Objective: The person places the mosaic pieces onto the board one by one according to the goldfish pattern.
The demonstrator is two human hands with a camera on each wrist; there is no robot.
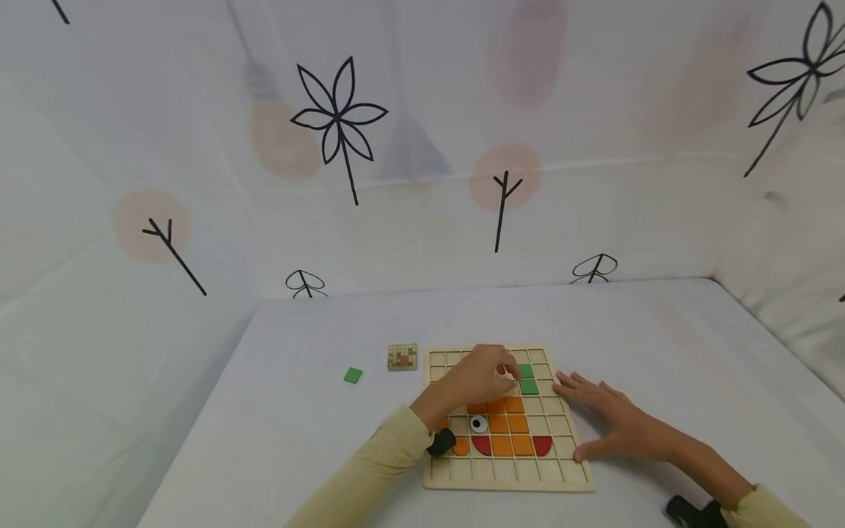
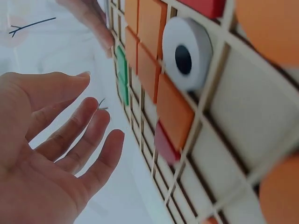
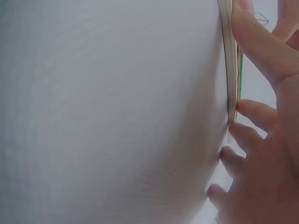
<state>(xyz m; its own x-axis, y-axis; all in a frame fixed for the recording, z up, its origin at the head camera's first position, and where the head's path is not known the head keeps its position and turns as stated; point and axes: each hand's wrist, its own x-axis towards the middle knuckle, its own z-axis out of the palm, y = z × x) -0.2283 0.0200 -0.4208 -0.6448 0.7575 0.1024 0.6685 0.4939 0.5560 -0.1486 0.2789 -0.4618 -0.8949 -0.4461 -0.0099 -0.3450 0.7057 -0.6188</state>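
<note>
A wooden grid board [image 1: 568, 469] lies on the white table, with orange tiles [image 1: 518, 424], red rounded pieces [image 1: 543, 445] and a white eye piece [image 1: 478, 424] in its cells. My left hand [image 1: 477, 378] is above the board's upper part, its fingertips beside two green tiles [image 1: 529, 386]. In the left wrist view the fingers [image 2: 100, 154] are loosely bent and apart from the thumb, with nothing visible between them. My right hand [image 1: 617, 419] rests at the board's right edge, fingers spread and thumb touching the rim. The left hand and forearm hide some left cells.
A loose green tile [image 1: 353, 375] lies on the table left of the board. Beside it is a small patterned picture card [image 1: 402, 357]. White cloth walls [image 1: 422, 242] with printed plants enclose the table at the back and sides.
</note>
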